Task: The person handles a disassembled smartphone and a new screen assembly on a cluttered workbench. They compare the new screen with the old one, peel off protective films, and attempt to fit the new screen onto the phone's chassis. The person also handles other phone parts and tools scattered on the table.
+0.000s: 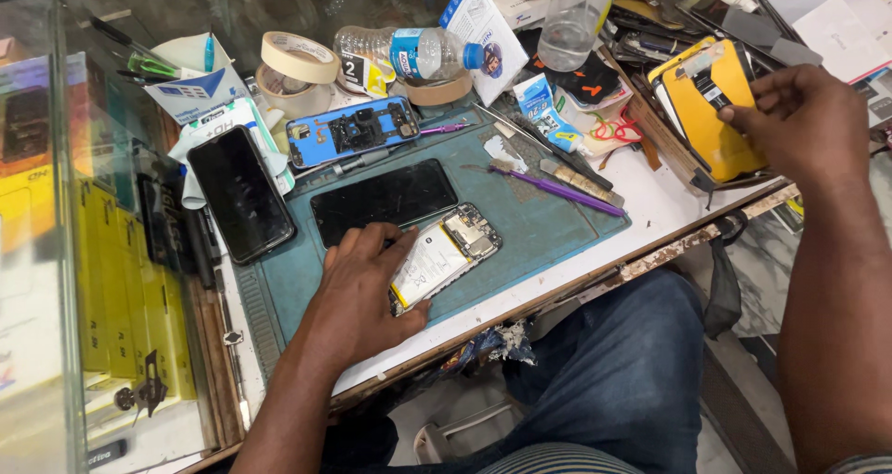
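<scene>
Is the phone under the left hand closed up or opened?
Opened: the phone under the left hand lies on the mat with battery and circuit board exposed.

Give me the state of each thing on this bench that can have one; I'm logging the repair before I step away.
Opened phone: back off, battery and board bare, under the left hand.
Blue phone frame: stripped, lying flat.
Black phone: screen dark.
Loose screen: dark, flat on the mat.
Water bottle: capped, on its side.
Yellow packet: touched by the right hand.
</scene>
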